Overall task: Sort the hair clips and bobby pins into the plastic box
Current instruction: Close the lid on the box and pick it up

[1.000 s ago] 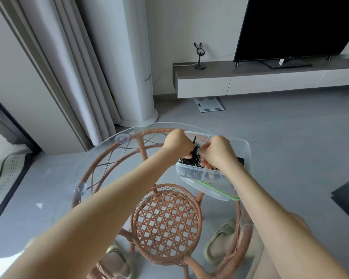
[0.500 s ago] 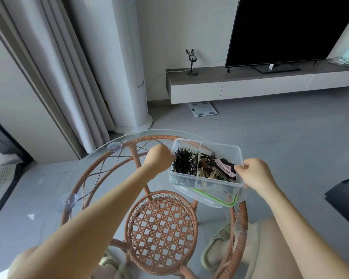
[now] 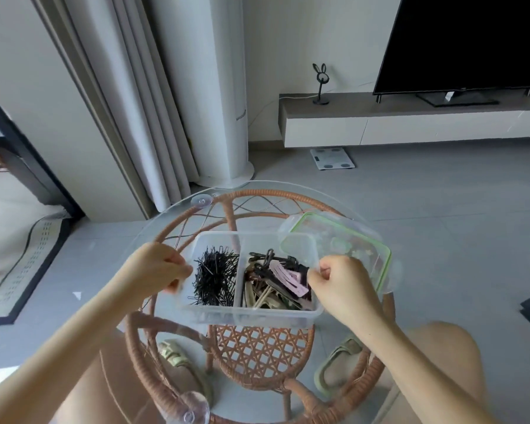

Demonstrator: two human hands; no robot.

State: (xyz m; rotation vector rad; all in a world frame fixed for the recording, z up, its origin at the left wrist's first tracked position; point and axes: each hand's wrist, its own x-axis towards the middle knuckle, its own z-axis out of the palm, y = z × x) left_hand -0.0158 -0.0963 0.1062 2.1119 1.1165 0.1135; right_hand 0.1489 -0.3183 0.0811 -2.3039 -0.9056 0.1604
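2 curled grips, left grip (image 3: 156, 270) and right grip (image 3: 340, 286), pinch the plastic box (image 3: 251, 316) by its ends; keep it level so the bobby pins (image 3: 214, 276) between them don't spill.

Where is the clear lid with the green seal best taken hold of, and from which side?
Probably by its right long edge, coming from the right. The lid lies flat on the glass table, so only its rim can be pinched. Its near left corner is crowded by the plastic box, while the right edge lies free beside the table's rim.
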